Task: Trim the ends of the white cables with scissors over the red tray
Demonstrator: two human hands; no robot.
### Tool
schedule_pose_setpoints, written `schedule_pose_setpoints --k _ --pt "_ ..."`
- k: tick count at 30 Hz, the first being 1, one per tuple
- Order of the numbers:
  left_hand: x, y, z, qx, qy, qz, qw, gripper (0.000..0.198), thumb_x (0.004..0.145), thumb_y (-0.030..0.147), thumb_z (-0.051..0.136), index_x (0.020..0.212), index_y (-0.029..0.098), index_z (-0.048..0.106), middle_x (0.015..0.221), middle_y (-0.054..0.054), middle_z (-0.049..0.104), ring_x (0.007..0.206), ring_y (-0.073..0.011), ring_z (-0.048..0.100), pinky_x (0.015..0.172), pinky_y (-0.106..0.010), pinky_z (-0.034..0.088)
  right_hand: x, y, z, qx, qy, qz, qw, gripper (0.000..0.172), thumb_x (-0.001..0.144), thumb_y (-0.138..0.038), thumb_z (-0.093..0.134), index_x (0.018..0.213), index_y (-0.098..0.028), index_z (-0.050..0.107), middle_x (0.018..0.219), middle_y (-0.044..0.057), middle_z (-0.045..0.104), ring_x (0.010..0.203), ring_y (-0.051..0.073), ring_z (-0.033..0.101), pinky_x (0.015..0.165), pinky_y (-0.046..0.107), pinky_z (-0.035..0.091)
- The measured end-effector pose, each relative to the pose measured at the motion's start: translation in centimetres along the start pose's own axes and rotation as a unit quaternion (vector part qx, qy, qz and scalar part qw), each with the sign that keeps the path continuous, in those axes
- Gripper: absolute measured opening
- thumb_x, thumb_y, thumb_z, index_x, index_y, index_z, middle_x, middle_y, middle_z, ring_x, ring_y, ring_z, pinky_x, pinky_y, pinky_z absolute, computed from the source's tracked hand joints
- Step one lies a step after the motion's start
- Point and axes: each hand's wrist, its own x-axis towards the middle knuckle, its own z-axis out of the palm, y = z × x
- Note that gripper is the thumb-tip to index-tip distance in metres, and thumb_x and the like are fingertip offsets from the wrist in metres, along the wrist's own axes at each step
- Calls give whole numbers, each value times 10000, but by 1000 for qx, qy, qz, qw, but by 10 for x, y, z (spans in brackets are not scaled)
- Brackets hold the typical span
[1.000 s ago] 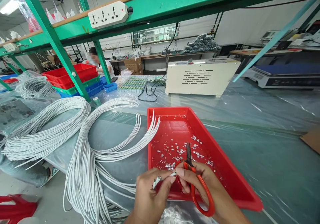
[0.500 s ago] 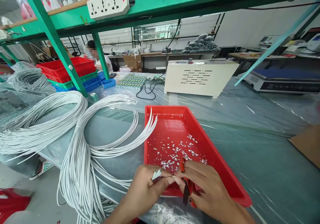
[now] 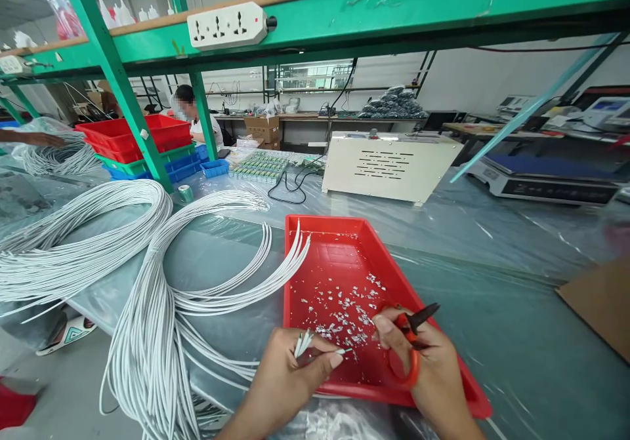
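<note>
My left hand (image 3: 290,378) pinches the stripped end of a thin white cable (image 3: 304,343) at the near edge of the red tray (image 3: 339,237). My right hand (image 3: 433,368) is closed round the red handles of a pair of scissors (image 3: 411,332), blades pointing up and to the right, away from the cable end. Small silvery-white cut scraps (image 3: 344,309) lie scattered on the tray floor. A large loop of white cables (image 3: 162,309) hangs off the table edge on my left, with several ends resting over the tray's left rim.
A second white cable bundle (image 3: 79,243) lies further left. A beige metal box (image 3: 394,168) stands behind the tray. Stacked red, green and blue bins (image 3: 147,148) sit by a green shelf post (image 3: 123,92). Cardboard (image 3: 598,302) lies at right. Another person sits behind.
My right hand has drawn back from the cable end and turned, so the scissors now point up and right instead of down. My left hand still holds the cable end.
</note>
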Motion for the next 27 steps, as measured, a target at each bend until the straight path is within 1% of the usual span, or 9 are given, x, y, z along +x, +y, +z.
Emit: schedule_pose_setpoints --k 2,4,7,9,12,15,19,23,27 --pt "1 -3 0 11 22 -5 1000 230 772 295 605 654 115 685 526 6 520 523 -113 408 495 -217 310 3 -1 -3 -18 -40 -6 999 200 644 -351 752 663 -193 630 570 -11 557 521 154 482 502 246 395" --pt "2 -4 0 16 30 0 999 235 771 310 608 666 118 695 540 -2 546 527 -115 419 499 -215 316 1 -5 0 -34 -74 -27 996 163 622 -322 765 661 -199 667 572 -4 586 534 168 511 519 252 405" --pt "2 -3 0 10 6 10 1000 234 781 302 598 703 117 718 586 -28 601 544 -124 450 522 -221 339 -5 -13 10 -50 -87 -58 993 120 663 -315 735 645 -209 680 585 -4 601 550 165 515 548 254 399" --pt "3 1 -1 8 -13 9 1000 245 796 302 580 727 115 722 579 -26 592 539 -126 455 522 -222 342 -8 -17 16 -43 -91 -50 994 160 685 -329 715 613 -198 658 567 -9 577 533 152 484 533 251 376" --pt "5 8 -3 22 -46 14 999 292 839 316 521 734 116 706 539 6 518 523 -118 435 517 -217 335 -6 -15 17 30 -121 53 991 224 661 -367 734 619 -175 627 533 -25 523 517 134 442 509 241 341" --pt "8 13 -5 43 -88 31 995 339 877 323 461 744 126 702 547 18 481 538 -114 420 542 -216 337 -1 -10 12 120 -167 159 966 281 642 -408 743 668 -161 612 498 -44 496 477 112 432 489 226 326" --pt "14 14 -5 32 -107 33 993 336 868 347 488 788 117 720 547 7 506 533 -113 427 549 -224 353 4 -5 10 175 -197 191 946 293 633 -401 751 647 -151 600 486 -52 492 457 95 439 478 212 318" --pt "22 13 -4 -1 -108 37 993 320 832 378 545 820 121 735 607 -37 615 528 -116 462 540 -226 378 8 -6 12 207 -190 208 937 292 614 -388 767 643 -154 596 497 -59 490 453 82 426 468 197 308" --pt "29 13 -4 -21 -99 45 994 281 796 372 602 782 133 749 555 -29 622 507 -110 479 519 -209 390 11 -8 13 222 -191 229 928 308 618 -407 773 707 -157 617 512 -63 496 467 72 427 490 182 334"
